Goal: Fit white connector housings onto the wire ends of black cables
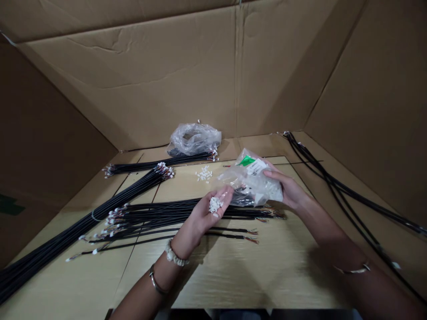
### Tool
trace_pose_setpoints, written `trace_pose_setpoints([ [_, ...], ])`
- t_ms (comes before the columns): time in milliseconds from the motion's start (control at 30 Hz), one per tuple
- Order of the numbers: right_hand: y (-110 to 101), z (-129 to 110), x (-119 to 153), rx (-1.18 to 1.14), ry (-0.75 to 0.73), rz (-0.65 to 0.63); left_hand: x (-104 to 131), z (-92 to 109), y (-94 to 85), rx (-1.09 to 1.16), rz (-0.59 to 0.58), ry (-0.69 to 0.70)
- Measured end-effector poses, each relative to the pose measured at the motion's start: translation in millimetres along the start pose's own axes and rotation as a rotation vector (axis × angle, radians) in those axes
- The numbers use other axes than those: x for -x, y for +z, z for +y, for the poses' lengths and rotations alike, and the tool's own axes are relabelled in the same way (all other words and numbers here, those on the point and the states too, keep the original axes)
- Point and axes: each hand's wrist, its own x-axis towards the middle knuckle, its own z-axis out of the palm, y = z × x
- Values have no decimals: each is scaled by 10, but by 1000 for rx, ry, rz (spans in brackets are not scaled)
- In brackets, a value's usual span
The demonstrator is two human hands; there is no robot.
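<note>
Palm up and cupped, my left hand (210, 209) holds a small heap of white plastic connectors (215, 205). My right hand (286, 189) grips a clear plastic bag (245, 178) with a white label and a green patch. The bag's mouth tilts toward my left palm. More loose white connectors (204, 174) lie in a pile on the table behind my left hand. Beneath both hands runs a row of black cables (160, 213), with white connectors at their left ends and bare coloured wires at their right ends.
A tied bundle of black cables (110, 200) crosses the left side, and another bundle (156, 162) lies behind it. A crumpled clear bag (195, 138) rests by the back cardboard wall (167, 75). Long black cables (333, 184) run along the right. Cardboard encloses the sides.
</note>
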Motion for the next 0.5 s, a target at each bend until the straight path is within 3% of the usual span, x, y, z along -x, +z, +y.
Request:
trace_pose_setpoints([
  [267,-91,-83,28,91,13,-23,-72,-18,-53,1,-51,-8],
  [500,-45,-143,69,98,-16,12,-192,6,-151,-29,-132,-63],
])
